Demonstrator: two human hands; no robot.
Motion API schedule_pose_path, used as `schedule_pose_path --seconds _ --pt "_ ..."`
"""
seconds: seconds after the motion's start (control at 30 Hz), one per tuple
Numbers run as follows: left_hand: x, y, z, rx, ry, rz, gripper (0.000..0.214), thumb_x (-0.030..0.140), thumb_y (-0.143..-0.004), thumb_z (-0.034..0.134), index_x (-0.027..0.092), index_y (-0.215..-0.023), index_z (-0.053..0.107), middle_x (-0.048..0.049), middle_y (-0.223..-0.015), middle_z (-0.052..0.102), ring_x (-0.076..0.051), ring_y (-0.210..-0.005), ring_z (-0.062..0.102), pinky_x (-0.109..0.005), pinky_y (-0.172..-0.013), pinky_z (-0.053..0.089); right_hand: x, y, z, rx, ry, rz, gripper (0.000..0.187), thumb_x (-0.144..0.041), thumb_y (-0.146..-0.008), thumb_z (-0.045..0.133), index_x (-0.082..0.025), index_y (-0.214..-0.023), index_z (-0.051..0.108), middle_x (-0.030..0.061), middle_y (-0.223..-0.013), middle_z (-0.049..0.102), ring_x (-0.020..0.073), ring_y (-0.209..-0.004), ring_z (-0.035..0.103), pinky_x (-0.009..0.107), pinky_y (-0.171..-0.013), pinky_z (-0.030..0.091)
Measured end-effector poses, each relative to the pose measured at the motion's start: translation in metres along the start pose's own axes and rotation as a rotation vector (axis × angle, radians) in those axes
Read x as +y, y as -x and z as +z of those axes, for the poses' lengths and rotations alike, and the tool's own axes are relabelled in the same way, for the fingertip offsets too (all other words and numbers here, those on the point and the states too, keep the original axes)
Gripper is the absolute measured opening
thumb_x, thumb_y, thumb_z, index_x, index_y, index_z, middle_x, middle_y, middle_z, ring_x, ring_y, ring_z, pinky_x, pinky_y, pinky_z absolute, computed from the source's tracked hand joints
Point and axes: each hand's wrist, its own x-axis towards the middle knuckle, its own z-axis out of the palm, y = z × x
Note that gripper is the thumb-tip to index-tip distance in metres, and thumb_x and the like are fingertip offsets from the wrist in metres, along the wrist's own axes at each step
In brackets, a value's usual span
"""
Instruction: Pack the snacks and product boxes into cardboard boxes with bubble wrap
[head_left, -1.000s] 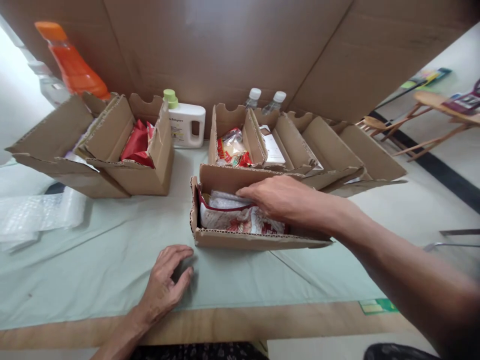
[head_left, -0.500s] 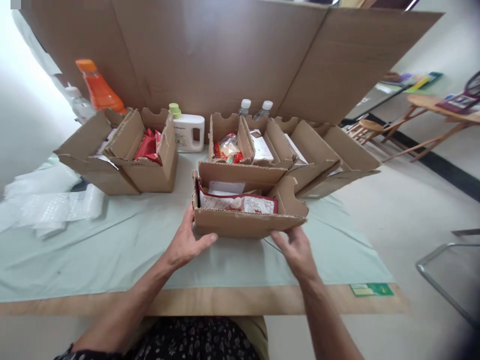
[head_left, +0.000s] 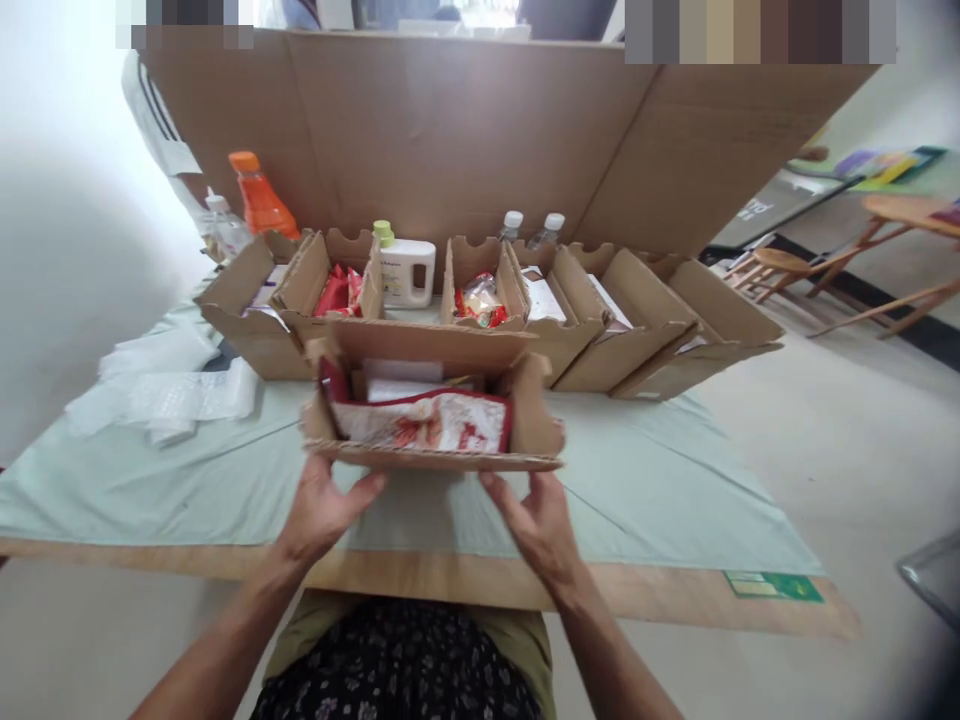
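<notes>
Between my two hands is a brown cardboard box (head_left: 442, 462), open at the top and lifted off the cloth. My left hand (head_left: 322, 510) grips its lower left end, thumb along the front. My right hand (head_left: 536, 525) grips the lower right end the same way. The fingers under the box are hidden. Inside lies a packet with a dark red border and white-and-red print (head_left: 424, 420), with a white item (head_left: 397, 388) behind it. Other open cardboard boxes stand in a row behind; one holds a red packet (head_left: 341, 292), another a clear-and-red food packet (head_left: 481, 298).
A white jug with a green cap (head_left: 409, 270) stands in a gap in the row. An orange bottle (head_left: 262, 200) and clear bottles (head_left: 551, 230) are behind the boxes, before a tall cardboard panel (head_left: 465, 140). Bubble wrap (head_left: 172, 390) lies left on the green cloth (head_left: 645, 480).
Both hands have moved the cardboard box left and toward me, raising it and tilting its open top more to my view. The camera view has shifted too.
</notes>
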Motion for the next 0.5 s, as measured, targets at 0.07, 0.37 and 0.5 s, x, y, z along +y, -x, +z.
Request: schedule_pose_path --seconds 0.07,0.37,0.5 --pt "0.015 -0.002 0.020 -0.111 0.045 0.080 0.089 0.058 -0.078 0.078 0.017 -0.150 0.046 -0.0173 -0.142 0.063 -0.037 -0.142 0.052 -0.055 -0.125 0.033 0.006 0.010 -0.017 0.103 0.081 0.060 0.045 -0.052 -0.091 0.069 -0.019 -0.122 0.072 0.0145 -0.121 0.076 0.0352 -0.118 0.068 0.055 -0.107 0.052" --pt "-0.031 0.069 -0.002 0.031 -0.081 -0.117 0.076 0.054 -0.086 0.072 0.020 -0.149 0.046 -0.0183 -0.147 0.056 -0.041 -0.151 0.039 -0.066 -0.128 0.017 0.019 0.013 0.008 -0.128 0.018 0.032 0.052 -0.050 -0.092 0.067 -0.019 -0.132 0.065 0.0155 -0.130 0.072 0.0335 -0.124 0.066 0.050 -0.109 0.052" --pt "-0.037 0.085 -0.002 0.115 -0.065 -0.078 0.085 0.046 -0.092 0.067 0.023 -0.162 0.025 -0.0182 -0.161 0.042 -0.037 -0.152 0.040 -0.060 -0.127 0.027 0.020 -0.056 0.048 -0.218 -0.131 -0.033 0.070 -0.051 -0.092 0.064 -0.018 -0.152 0.046 0.0168 -0.152 0.057 0.0317 -0.138 0.057 0.051 -0.117 0.046"
